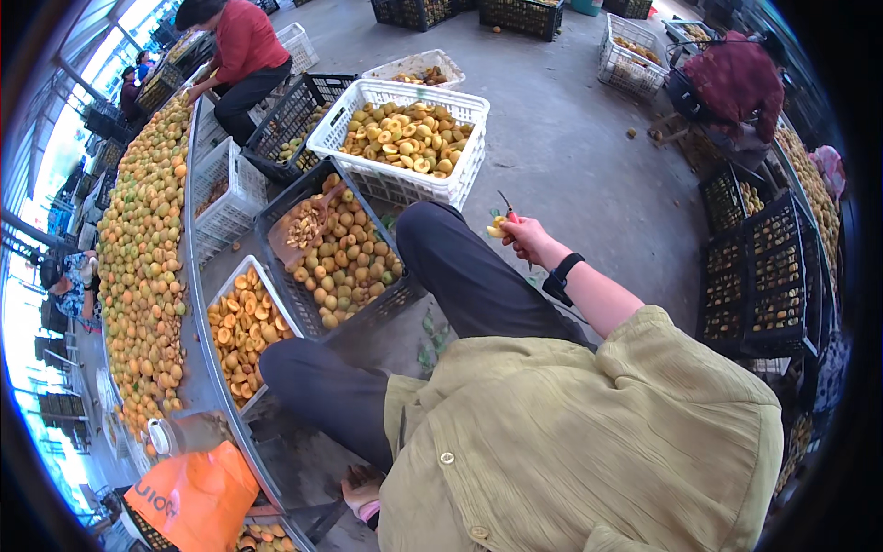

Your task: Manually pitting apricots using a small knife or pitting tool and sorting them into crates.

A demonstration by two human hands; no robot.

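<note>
My right hand (528,240) is raised beyond my right knee, closed around a small red-handled knife (509,207) with its dark blade pointing up; a cut yellow fruit piece (496,228) is held at the fingers. My left hand (361,485) hangs low beside my left thigh, partly shaded, its fingers curled, and whether it holds anything is unclear. Before me stand a black crate of whole apricot-like fruit (345,265) with a scoop of pits (303,224) lying in it, a white crate of halved fruit (414,138), and a white tray of orange halves (248,331).
A long metal-edged table heaped with fruit (148,262) runs along the left, with a plastic jar (190,433) and an orange bag (200,493) near its end. Stacked black crates (755,276) stand at right. People sit at upper left (252,41) and upper right (731,86).
</note>
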